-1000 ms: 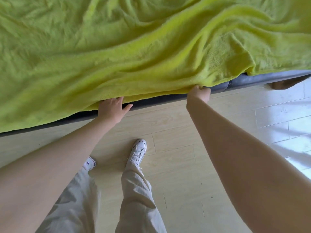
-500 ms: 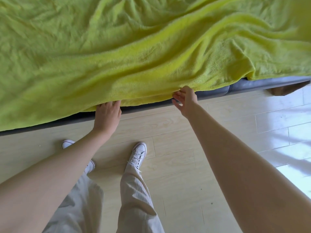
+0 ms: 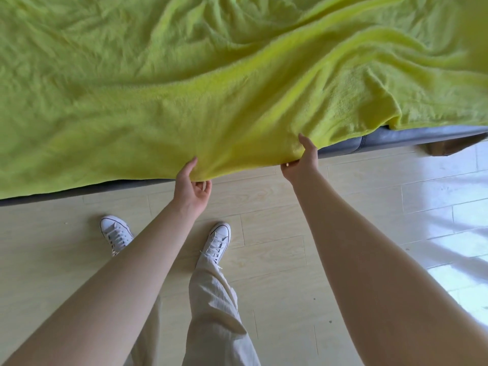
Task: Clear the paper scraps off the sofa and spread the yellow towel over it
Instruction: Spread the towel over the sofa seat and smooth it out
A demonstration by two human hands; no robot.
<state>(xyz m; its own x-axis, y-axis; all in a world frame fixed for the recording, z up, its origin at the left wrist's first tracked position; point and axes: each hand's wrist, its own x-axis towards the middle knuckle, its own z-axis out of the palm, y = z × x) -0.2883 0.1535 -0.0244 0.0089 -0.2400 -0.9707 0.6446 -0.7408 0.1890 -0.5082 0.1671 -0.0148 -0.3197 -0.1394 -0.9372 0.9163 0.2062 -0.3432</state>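
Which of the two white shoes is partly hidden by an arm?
The left shoe: the left forearm crosses over its heel end. The right shoe lies clear between the two arms, with only the trouser leg covering its back.

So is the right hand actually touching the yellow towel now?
Touching. The head view shows the right hand pinching the yellow towel at its near edge, thumb on top.

Bright daylight fills the scene, and it seems to come from the right, where the pale wooden floor [image 3: 435, 220] shows white glare patches that wash out the planks. The yellow towel [image 3: 184, 88] is evenly lit, with soft shadows in its folds and a dark band beneath its hanging edge. The wide-angle lens bows lines near the frame edges, and the towel's upper right corner looks smeared.
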